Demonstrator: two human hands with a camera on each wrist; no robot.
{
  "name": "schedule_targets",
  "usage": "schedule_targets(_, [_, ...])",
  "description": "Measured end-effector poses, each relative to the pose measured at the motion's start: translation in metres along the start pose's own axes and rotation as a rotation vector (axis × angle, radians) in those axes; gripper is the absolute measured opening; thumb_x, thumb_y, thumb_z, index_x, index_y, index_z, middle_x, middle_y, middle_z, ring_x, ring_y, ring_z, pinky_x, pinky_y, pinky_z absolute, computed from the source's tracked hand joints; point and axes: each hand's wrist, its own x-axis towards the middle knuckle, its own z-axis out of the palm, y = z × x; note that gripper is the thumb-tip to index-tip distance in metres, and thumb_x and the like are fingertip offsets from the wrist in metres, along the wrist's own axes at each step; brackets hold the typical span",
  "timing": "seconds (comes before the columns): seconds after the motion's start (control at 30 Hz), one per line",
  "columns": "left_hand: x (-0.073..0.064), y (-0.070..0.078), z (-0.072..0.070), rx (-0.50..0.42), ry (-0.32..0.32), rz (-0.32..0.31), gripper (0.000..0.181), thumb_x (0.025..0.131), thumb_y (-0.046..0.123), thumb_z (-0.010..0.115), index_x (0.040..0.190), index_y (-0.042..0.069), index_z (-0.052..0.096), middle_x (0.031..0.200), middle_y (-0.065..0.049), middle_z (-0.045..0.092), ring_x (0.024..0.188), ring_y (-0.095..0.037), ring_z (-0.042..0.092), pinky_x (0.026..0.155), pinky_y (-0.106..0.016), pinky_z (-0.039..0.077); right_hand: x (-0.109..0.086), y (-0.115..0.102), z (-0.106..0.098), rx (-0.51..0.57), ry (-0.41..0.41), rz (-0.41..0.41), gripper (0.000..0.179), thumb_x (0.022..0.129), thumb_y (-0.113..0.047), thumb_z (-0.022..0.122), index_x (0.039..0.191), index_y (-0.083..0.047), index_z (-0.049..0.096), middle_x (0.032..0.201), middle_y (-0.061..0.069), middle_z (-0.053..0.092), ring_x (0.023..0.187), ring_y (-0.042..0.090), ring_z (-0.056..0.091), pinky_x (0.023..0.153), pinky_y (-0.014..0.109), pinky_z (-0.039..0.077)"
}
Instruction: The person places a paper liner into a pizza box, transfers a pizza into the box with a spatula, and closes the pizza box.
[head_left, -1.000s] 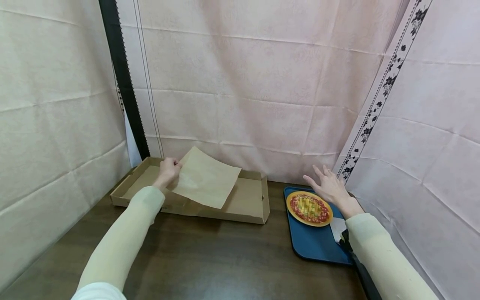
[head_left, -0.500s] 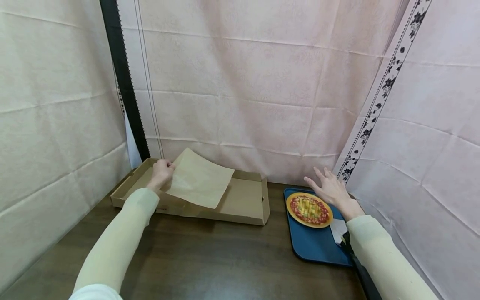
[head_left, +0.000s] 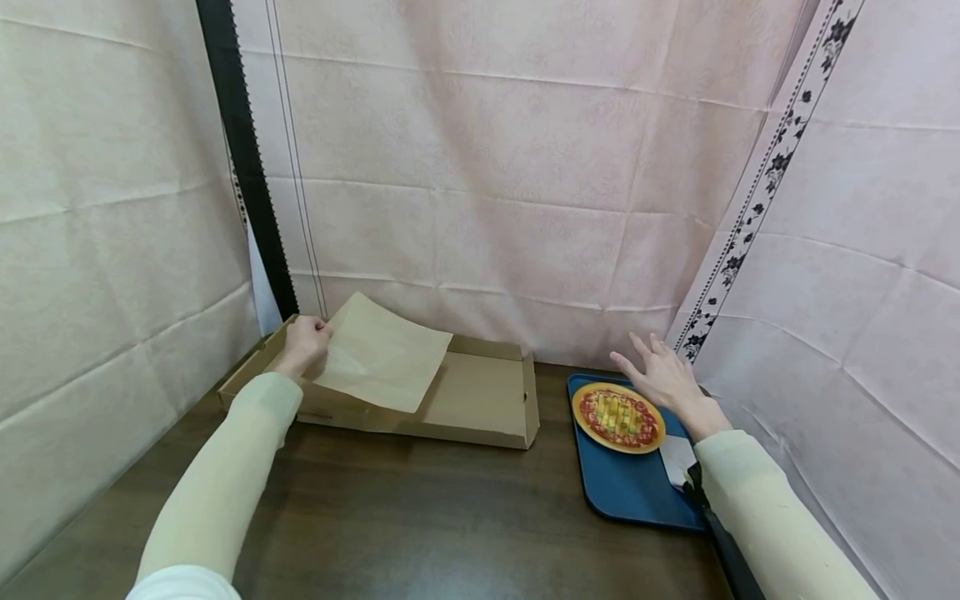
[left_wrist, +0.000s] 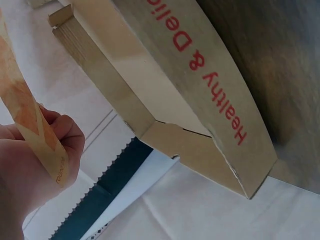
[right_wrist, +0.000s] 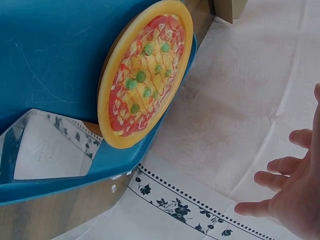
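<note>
My left hand [head_left: 300,344] pinches a sheet of tan parchment paper [head_left: 386,357] by its left corner, over the left half of a shallow open cardboard pizza box [head_left: 486,393]. In the left wrist view the fingers curl at the edge of the paper [left_wrist: 25,97], and red lettering shows on the box [left_wrist: 220,90]. My right hand [head_left: 662,379] is held with fingers spread, above the far right of a blue tray [head_left: 622,492]. On that tray sits a small pizza [right_wrist: 145,75] with a yellow crust. Nothing is in the right hand.
Beside the pizza lies a shiny metal pizza server [right_wrist: 52,150] with a dark handle, partly hidden by the right sleeve in the head view. The brown table [head_left: 420,517] ends at hanging pale cloths [head_left: 480,183] behind and on both sides.
My left hand has moved left, drawing the parchment paper with it over the box. The right hand has stayed nearly still above the tray.
</note>
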Motion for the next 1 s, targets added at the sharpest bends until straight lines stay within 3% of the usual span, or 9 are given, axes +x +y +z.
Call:
schedule_targets(0.23, [0.003, -0.004, -0.009, 0.008, 0.026, 0.037, 0.029, 0.1, 0.013, 0.044, 0.097, -0.009, 0.062, 0.096, -0.023, 0.061, 0.089, -0.033, 0.056, 0.082, -0.044, 0.048, -0.001, 0.001, 0.0, -0.01, 0.002, -0.004, 0.081, 0.098, -0.063, 0.03, 0.153, -0.005, 0.021, 0.155, 0.035, 0.011, 0.139, 0.058, 0.016, 0.105, 0.076, 0.014])
schedule_targets(0.43, [0.006, -0.008, -0.015, 0.006, 0.025, 0.014, 0.029, 0.101, 0.016, 0.042, 0.087, -0.004, 0.057, 0.08, -0.013, 0.056, 0.079, -0.029, 0.053, 0.072, -0.037, 0.044, -0.002, 0.001, -0.001, -0.003, 0.005, -0.004, 0.081, 0.097, -0.063, 0.03, 0.153, -0.005, 0.021, 0.155, 0.035, 0.012, 0.139, 0.058, 0.016, 0.105, 0.076, 0.015])
schedule_targets(0.7, [0.004, -0.018, -0.014, 0.022, 0.003, -0.005, 0.03, 0.101, 0.017, 0.041, 0.083, -0.002, 0.056, 0.072, -0.009, 0.056, 0.071, -0.025, 0.053, 0.068, -0.034, 0.044, -0.005, 0.0, 0.0, 0.002, -0.01, 0.016, 0.081, 0.097, -0.063, 0.031, 0.154, -0.007, 0.02, 0.156, 0.034, 0.011, 0.14, 0.058, 0.015, 0.105, 0.077, 0.014])
schedule_targets(1.0, [0.007, -0.025, -0.017, 0.032, 0.059, 0.028, 0.029, 0.099, 0.014, 0.042, 0.093, -0.007, 0.062, 0.092, -0.023, 0.063, 0.081, -0.033, 0.057, 0.072, -0.042, 0.047, -0.004, 0.0, -0.003, -0.009, 0.003, 0.023, 0.078, 0.098, -0.061, 0.033, 0.154, -0.008, 0.02, 0.156, 0.033, 0.011, 0.139, 0.058, 0.017, 0.103, 0.078, 0.016])
